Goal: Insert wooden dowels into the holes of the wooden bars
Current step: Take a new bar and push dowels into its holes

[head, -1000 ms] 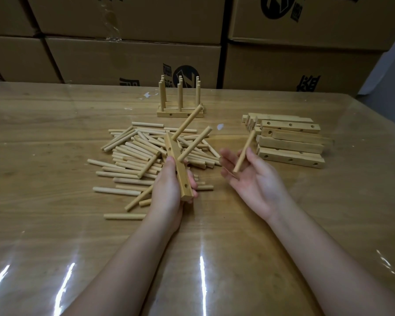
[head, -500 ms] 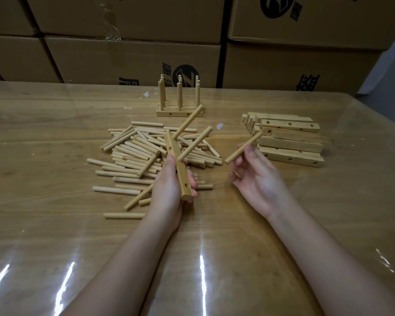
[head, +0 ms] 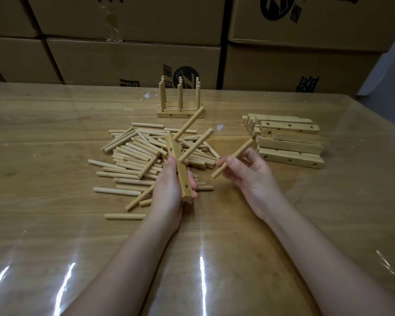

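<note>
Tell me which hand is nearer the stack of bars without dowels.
Right. The right hand, pinching a dowel, sits just left of the stack of bars; the left hand grips a bar over the dowel pile, farther left.

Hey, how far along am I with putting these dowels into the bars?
Done: a few finished bars with upright dowels stand at the back. In hand: your left hand grips a bar with two dowels in and one end hole empty; your right hand pinches the next dowel, not yet inserted. Left: the stack of bare bars on the right and the pile of loose dowels.
</note>
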`<state>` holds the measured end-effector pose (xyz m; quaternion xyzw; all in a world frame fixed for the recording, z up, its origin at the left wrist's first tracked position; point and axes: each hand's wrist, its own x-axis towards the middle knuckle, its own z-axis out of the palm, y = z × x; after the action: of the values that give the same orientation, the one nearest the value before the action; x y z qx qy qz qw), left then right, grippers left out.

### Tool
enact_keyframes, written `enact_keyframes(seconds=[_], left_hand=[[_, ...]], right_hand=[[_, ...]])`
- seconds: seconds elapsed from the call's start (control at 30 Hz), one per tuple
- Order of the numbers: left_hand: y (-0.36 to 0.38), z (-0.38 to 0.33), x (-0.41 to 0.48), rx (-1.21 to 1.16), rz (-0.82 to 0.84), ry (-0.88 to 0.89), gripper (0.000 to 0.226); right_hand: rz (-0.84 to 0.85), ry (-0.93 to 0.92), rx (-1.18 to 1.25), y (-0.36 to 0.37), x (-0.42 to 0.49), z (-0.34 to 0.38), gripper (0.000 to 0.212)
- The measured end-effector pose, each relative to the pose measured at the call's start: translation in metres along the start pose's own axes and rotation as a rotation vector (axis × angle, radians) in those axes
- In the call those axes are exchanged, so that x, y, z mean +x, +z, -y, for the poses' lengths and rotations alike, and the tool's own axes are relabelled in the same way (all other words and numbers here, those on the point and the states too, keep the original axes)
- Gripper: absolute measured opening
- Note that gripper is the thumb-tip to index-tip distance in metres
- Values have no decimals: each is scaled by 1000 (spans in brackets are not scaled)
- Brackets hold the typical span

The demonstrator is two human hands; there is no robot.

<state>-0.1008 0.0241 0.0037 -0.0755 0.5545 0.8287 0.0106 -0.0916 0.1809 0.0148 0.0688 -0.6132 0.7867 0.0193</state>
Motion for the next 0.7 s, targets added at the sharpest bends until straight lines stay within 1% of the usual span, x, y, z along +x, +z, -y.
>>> enact_keyframes(seconds=[0.13, 0.27, 0.43, 0.7], left_hand=[[0, -1, -1, 6, 16, 16, 42], [-1, -3, -3, -8, 16, 42, 43], [-1, -2, -3, -10, -31, 4, 41], [0, -4, -4, -3, -31, 25, 41]], right_hand=[[147, -2, -181, 5, -4, -1, 10], [291, 62, -254, 8, -7, -1, 16], [354, 93, -335, 8, -8, 1, 19], [408, 85, -514, 5, -8, 5, 13]])
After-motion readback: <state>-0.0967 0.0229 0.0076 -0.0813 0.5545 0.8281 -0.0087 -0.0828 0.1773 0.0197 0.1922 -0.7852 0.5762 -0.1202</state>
